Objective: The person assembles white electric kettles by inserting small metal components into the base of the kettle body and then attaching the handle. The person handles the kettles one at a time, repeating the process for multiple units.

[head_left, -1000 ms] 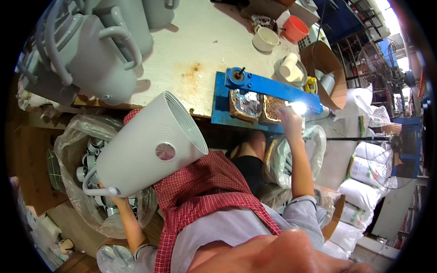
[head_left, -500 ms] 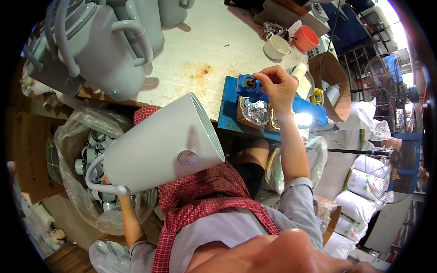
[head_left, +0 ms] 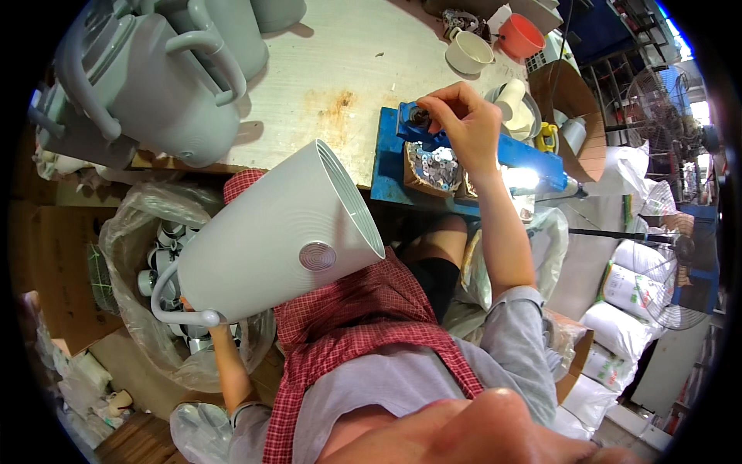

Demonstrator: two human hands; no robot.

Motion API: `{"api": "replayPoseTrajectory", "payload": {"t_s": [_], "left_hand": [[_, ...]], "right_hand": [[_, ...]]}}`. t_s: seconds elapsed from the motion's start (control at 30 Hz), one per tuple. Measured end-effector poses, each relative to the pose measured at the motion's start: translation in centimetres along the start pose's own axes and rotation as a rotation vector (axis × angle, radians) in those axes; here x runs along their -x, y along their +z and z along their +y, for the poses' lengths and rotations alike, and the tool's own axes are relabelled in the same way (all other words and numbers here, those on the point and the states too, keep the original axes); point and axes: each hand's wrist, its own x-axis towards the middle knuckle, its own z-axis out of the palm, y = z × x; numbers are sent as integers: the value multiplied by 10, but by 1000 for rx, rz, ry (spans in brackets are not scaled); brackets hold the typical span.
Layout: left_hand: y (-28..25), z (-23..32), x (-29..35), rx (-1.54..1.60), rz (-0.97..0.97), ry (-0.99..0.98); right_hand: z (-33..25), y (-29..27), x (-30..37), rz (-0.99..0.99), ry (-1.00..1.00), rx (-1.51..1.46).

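Observation:
A large white ribbed plastic vessel (head_left: 270, 240) with a round boss on its side lies tilted across my lap, mouth toward the table. My left hand (head_left: 222, 331) grips its curved handle (head_left: 174, 313) from below and is mostly hidden by it. My right hand (head_left: 464, 124) reaches over the blue press tool (head_left: 495, 151) on the table edge. Its fingertips are pinched on something small at the tool's round dark socket (head_left: 420, 116). A small box of metal pieces (head_left: 433, 166) sits just under that hand.
Several grey watering cans (head_left: 154, 85) crowd the table's left. A white cup (head_left: 468, 50) and an orange cup (head_left: 522, 35) stand at the far side. A plastic bag of white parts (head_left: 147, 263) is at my left, filled sacks (head_left: 634, 301) at my right.
My right hand rose from the box of metal pieces to the round socket at the blue tool's left end. The white vessel has tilted and shifted slightly on my lap.

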Motion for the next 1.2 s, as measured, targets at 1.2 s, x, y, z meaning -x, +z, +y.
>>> {"api": "replayPoseTrajectory", "payload": {"t_s": [1.2], "left_hand": [[70, 57, 34, 15, -83, -17]], "right_hand": [[66, -32, 85, -89, -224, 569]]}}
